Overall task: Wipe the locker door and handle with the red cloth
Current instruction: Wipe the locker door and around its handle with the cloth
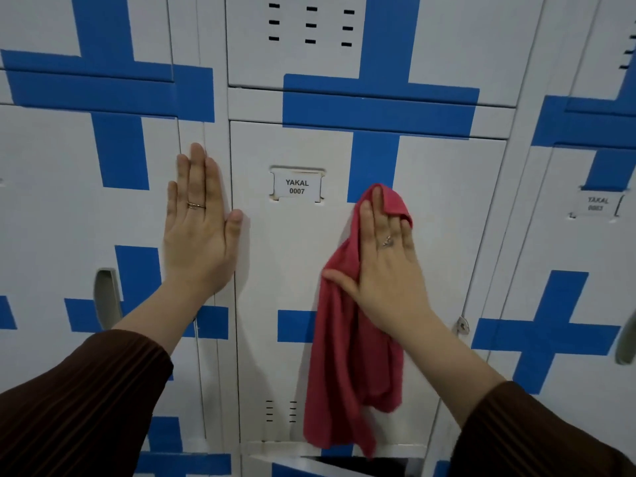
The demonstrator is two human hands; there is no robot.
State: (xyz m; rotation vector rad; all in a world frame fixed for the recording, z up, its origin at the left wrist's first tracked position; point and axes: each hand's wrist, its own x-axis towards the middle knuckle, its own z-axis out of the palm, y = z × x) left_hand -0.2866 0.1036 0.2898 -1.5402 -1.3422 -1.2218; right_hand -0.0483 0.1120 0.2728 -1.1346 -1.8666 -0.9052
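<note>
R hand [382,266] flat, fingers straight, pressing red cloth [351,356] onto locker door [292,270], just right of label [296,186] reading YAKAL 0007. Cloth top folded over fingertips, rest hanging loose to door's bottom edge, covering part of lower blue cross [294,325]. L hand [198,232] wide open, palm flat on frame strip btwn doors, thumb at door's left edge. Small latch [463,327] at door's right edge, apart from cloth.

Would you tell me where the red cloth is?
Head view, right of centre: the right hand presses the red cloth against the locker door, beside the YAKAL 0007 label.
</note>
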